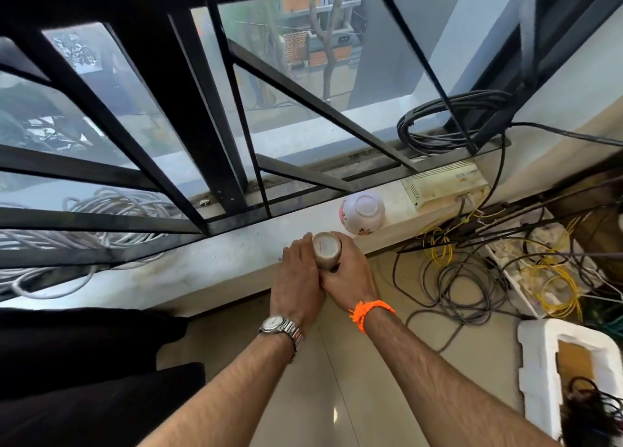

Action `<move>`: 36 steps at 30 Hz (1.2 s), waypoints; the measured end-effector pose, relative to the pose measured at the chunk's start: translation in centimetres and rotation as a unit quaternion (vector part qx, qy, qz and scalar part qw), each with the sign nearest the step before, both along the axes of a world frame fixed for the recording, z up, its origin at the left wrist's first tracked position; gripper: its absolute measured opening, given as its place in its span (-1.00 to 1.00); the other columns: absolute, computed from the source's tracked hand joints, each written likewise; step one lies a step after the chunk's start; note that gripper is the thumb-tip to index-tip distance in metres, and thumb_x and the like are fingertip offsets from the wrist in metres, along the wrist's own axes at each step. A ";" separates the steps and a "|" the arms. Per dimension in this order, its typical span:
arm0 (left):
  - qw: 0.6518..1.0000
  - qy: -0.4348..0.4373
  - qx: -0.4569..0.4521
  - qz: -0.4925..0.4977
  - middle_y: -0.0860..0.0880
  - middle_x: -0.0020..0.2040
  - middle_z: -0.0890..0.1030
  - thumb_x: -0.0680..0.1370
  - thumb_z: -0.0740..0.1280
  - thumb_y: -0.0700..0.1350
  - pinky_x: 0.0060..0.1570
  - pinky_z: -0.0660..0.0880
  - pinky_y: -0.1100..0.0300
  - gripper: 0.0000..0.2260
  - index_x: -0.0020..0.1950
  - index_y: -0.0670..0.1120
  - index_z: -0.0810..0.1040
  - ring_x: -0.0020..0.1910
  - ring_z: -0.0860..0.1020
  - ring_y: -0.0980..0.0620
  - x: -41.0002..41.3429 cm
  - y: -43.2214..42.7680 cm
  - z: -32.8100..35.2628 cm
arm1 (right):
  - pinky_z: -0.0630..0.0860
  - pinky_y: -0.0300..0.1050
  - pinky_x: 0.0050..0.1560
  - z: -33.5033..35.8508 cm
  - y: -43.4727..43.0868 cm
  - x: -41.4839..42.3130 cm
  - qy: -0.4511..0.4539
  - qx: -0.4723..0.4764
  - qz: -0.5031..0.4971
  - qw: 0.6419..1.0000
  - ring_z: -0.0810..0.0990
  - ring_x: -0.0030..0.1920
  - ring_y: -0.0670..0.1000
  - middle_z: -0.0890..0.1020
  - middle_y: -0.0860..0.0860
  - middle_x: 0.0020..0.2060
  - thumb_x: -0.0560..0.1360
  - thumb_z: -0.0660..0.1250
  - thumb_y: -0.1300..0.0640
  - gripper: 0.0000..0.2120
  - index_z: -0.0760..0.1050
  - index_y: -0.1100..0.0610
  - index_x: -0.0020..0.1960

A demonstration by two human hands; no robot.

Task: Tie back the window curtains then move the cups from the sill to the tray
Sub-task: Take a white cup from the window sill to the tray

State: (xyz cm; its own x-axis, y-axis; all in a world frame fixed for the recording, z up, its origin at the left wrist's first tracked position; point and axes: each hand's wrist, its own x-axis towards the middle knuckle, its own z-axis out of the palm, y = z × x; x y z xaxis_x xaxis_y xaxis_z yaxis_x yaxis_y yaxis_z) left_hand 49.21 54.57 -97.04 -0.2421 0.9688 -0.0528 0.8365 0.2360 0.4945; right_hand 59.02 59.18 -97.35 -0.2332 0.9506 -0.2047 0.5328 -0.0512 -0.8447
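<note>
The sill is bare mid-left, room there. Far edge, the window bars wall it off; flowery cup and white box clog the right end, cable coil the left.

Cables and clutter
White cable coil well left of the left hand; white box and black cable coil beyond the right hand; yellow wires and styrofoam to its right.
</note>
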 end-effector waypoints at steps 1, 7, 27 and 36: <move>1.000 -0.015 0.001 0.001 -0.11 0.33 0.39 0.51 0.29 -0.15 0.32 0.38 0.05 -0.41 0.50 -0.17 0.16 0.29 0.38 -0.06 0.2 -0.6 0.6 | 0.55 -0.05 0.17 0.5 -0.3 0.5 0.010 -0.006 0.007 1.000 0.59 0.15 -0.02 0.61 -0.04 0.13 0.36 0.46 0.17 -0.53 0.47 0.01 0.24; 0.993 -0.115 0.025 0.007 -0.07 0.29 0.41 0.48 0.34 -0.12 0.27 0.38 0.19 -0.40 0.49 -0.14 0.23 0.23 0.42 -0.01 0.8 -3.9 4.8 | 0.56 -0.19 0.07 4.6 -1.8 3.4 0.024 -0.087 0.044 0.995 0.62 0.06 -0.10 0.64 -0.09 0.07 0.37 0.52 -0.04 -0.52 0.43 -0.08 0.23; 0.959 -0.275 0.061 -0.016 0.16 0.03 0.48 0.34 0.51 0.06 -0.06 0.59 0.23 -0.46 0.29 0.02 0.54 -0.07 0.58 0.16 3.6 -9.0 21.1 | 0.54 -0.08 -0.46 21.6 -5.1 8.8 0.080 -0.285 -0.029 0.955 0.62 -0.28 0.16 0.63 0.14 -0.07 0.50 0.19 -0.35 -0.61 0.51 -0.09 0.09; 0.967 -0.237 0.047 -0.078 0.22 0.04 0.44 0.20 0.63 -0.05 0.04 0.50 0.39 -0.26 0.34 0.07 0.47 0.02 0.49 0.32 7.9 -11.1 27.7 | 0.40 -0.25 -0.50 29.0 -7.1 13.8 0.073 -0.340 -0.022 0.937 0.47 -0.51 0.02 0.54 0.07 -0.41 0.51 0.14 -0.32 -0.50 0.57 0.09 -0.08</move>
State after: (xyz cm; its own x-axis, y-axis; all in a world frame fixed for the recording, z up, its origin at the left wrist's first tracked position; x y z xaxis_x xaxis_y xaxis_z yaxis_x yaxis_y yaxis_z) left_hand 57.13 43.52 -69.30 -0.0633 0.9975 -0.0312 0.5324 0.0602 0.8444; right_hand 72.78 52.03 -68.32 -0.2696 0.6211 -0.7359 0.3996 -0.6231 -0.6723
